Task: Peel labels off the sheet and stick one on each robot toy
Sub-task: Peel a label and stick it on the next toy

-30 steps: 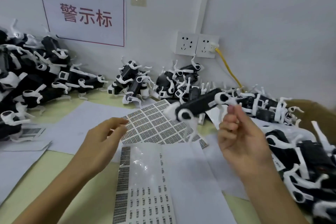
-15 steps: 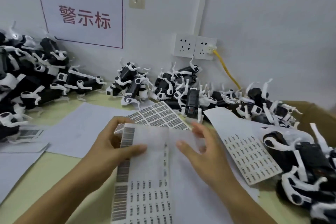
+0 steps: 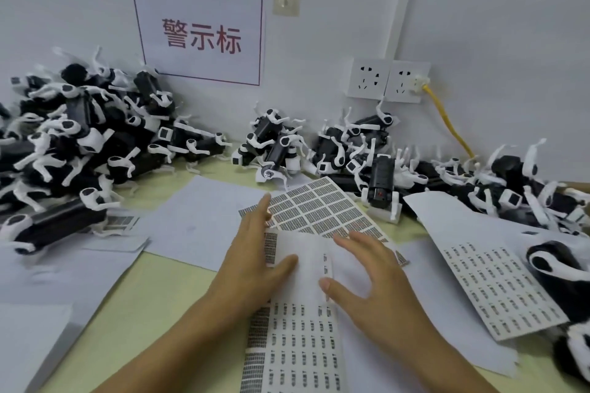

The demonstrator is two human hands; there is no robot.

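Both hands (image 3: 255, 268) (image 3: 376, 281) flat, fingers spread, on the label sheet (image 3: 297, 344) — upper rows bare.

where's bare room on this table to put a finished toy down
Bare tabletop shows left of the left hand, between the blank papers. Those papers are flat and free too. Crowded: toy piles along the wall and right edge; label sheets fill the middle and right.

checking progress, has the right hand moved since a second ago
Yes. The right hand has dropped from mid-air, level with the toy pile, down onto the label sheet, no longer holding a toy.
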